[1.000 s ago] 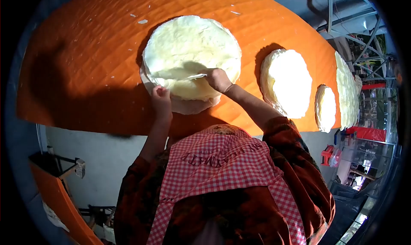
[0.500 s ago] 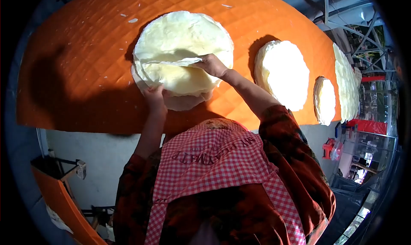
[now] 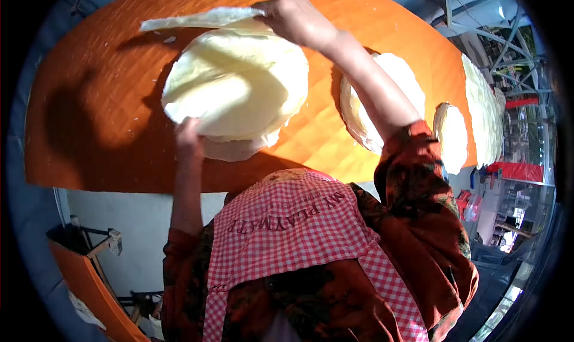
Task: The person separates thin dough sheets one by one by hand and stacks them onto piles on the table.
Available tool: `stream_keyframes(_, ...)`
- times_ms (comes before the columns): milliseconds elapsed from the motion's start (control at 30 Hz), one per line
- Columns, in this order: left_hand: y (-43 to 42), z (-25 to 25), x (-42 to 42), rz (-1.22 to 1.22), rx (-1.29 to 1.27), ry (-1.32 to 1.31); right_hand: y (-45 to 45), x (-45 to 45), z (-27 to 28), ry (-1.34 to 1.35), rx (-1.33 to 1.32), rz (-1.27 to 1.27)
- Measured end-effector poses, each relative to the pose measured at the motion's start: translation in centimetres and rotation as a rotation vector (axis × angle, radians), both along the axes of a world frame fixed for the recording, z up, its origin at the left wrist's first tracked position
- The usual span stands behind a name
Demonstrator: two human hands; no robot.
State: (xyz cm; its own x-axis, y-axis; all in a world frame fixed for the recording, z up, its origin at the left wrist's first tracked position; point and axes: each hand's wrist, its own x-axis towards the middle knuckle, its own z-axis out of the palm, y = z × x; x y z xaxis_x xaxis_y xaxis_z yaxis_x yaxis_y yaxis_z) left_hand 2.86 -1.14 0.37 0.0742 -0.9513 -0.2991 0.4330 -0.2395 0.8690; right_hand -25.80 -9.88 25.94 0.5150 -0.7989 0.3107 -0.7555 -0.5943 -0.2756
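A stack of thin, round, pale-yellow sheets like flatbread (image 3: 239, 97) lies before me on an orange quilted cloth. My right hand (image 3: 293, 19) is closed on the edge of one sheet (image 3: 197, 20), which is raised past the far side of the stack and seen almost edge-on. At the stack's near left edge, my left hand (image 3: 189, 136) pinches the rim, slightly blurred; its fingertips are partly hidden. One sheet at the bottom (image 3: 233, 149) sticks out toward me.
The orange cloth (image 3: 119, 103) covers a wide surface with small pale flakes on it. To the right stand another stack (image 3: 397, 73), partly behind my right forearm, a smaller stack (image 3: 452, 139) and a row of sheets (image 3: 483, 115). A metal frame (image 3: 508, 49) rises beyond.
My right hand has moved up and away from me, lifting the sheet off the stack's far side. My left hand has shifted slightly left and down, still at the stack's edge.
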Motion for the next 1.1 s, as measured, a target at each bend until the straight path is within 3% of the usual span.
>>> stream_keyframes(100,2.2,-1.7,4.2,0.005,0.230,0.178,3.6,1.7,-3.9,-0.124,-0.209,0.125)
stream_keyframes(167,5.1,0.0,2.8,0.020,0.345,0.461,5.4,3.4,-9.1,-0.066,-0.088,0.146)
stream_keyframes(300,9.0,1.1,-0.7,0.034,0.353,0.608,4.8,5.6,-17.9,0.177,0.201,0.149)
stream_keyframes(367,9.9,-0.9,-1.0,0.030,0.285,0.703,3.2,6.0,-17.6,0.128,0.144,0.117)
stream_keyframes(433,10.7,-1.4,-1.2,0.059,0.255,0.789,2.0,6.6,-12.1,0.105,0.116,0.085)
stream_keyframes(500,10.3,-1.0,-1.3,0.114,0.250,0.862,1.6,6.6,-9.0,-0.055,-0.170,0.175)
stream_keyframes(567,10.3,-1.7,-1.2,0.116,0.242,0.826,3.6,7.1,-6.6,0.016,-0.215,0.143)
stream_keyframes(600,10.2,-2.0,-1.2,0.117,0.235,0.808,4.5,7.2,-7.9,0.072,-0.190,0.116)
stream_keyframes(633,9.9,-1.9,-1.3,0.124,0.240,0.767,4.6,7.1,-10.9,0.016,-0.236,0.190)
stream_keyframes(700,9.7,-1.9,-1.7,0.134,0.259,0.683,6.1,6.7,-18.0,0.078,-0.054,0.141)
stream_keyframes(733,9.8,-2.2,-1.7,0.137,0.261,0.676,6.4,5.8,-21.8,0.056,-0.099,0.268)
stream_keyframes(767,9.7,-2.5,-1.7,0.142,0.261,0.670,7.2,5.4,-25.4,-0.100,0.314,0.086)
stream_keyframes(833,9.6,-2.5,-1.6,0.142,0.255,0.626,8.1,5.6,-24.5,-0.032,-0.014,0.271)
stream_keyframes(933,9.2,-1.9,-1.8,0.113,0.238,0.532,8.0,6.7,-22.1,-0.033,0.030,0.222)
stream_keyframes(1033,8.8,-1.9,-2.1,0.107,0.222,0.494,8.4,7.7,-22.2,-0.028,-0.057,0.257)
stream_keyframes(1100,8.3,-1.1,-2.4,0.115,0.234,0.488,9.4,7.6,-23.7,0.076,0.058,0.260)
